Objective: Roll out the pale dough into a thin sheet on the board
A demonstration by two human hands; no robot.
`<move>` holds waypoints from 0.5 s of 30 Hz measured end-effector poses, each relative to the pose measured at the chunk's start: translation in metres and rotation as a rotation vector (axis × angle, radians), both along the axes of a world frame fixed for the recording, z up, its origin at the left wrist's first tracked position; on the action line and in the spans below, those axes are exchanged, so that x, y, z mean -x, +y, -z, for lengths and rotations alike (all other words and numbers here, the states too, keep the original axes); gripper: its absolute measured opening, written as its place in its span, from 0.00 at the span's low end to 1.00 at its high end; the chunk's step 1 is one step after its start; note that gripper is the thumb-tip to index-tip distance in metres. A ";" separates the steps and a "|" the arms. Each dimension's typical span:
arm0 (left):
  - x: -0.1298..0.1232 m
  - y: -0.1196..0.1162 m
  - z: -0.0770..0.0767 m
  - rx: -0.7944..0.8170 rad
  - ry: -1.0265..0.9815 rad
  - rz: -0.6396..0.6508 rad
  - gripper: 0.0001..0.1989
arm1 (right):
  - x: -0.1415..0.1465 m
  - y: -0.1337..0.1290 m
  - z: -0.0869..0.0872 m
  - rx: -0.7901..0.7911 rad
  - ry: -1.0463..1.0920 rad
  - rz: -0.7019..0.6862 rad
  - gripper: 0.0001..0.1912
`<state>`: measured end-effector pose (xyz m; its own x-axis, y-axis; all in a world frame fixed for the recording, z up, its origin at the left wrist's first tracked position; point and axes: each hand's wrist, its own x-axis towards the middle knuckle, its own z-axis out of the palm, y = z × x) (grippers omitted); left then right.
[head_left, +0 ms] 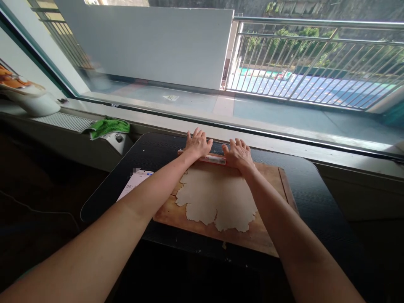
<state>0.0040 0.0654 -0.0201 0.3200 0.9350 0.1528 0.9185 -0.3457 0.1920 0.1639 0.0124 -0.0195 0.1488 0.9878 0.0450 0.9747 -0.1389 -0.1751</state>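
Left hand and right hand on rolling pin, grips open, fingers spread. Dough on board, centre frame; uneven pressure could tear it further (lower edge's already split).

From where I stand, the left hand and right hand hide much of the rolling pin, whose label is too small to read. The left forearm covers part of the phone and its digits. Both arms run out of view below; the white pot does so leftward. Pale specks on the counter I can't identify.
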 end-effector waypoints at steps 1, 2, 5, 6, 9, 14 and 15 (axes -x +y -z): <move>0.001 -0.002 0.000 0.009 -0.001 -0.001 0.26 | 0.001 -0.002 0.000 -0.002 0.006 -0.003 0.32; 0.002 -0.005 0.000 0.023 -0.003 -0.001 0.26 | 0.002 -0.006 0.000 -0.006 0.009 -0.005 0.32; 0.007 -0.023 0.002 0.047 -0.006 -0.004 0.29 | 0.009 -0.028 0.000 -0.032 -0.005 -0.015 0.31; 0.010 -0.032 0.003 0.038 -0.007 -0.001 0.29 | 0.011 -0.037 0.000 -0.047 -0.021 -0.027 0.30; 0.018 -0.064 0.006 -0.028 -0.020 0.017 0.28 | 0.020 -0.070 0.002 -0.088 -0.076 -0.078 0.28; 0.041 -0.123 0.013 -0.136 -0.016 0.080 0.28 | 0.030 -0.129 0.013 -0.160 -0.097 -0.130 0.31; 0.047 -0.135 0.016 -0.147 -0.009 0.103 0.29 | 0.031 -0.142 0.016 -0.174 -0.102 -0.148 0.31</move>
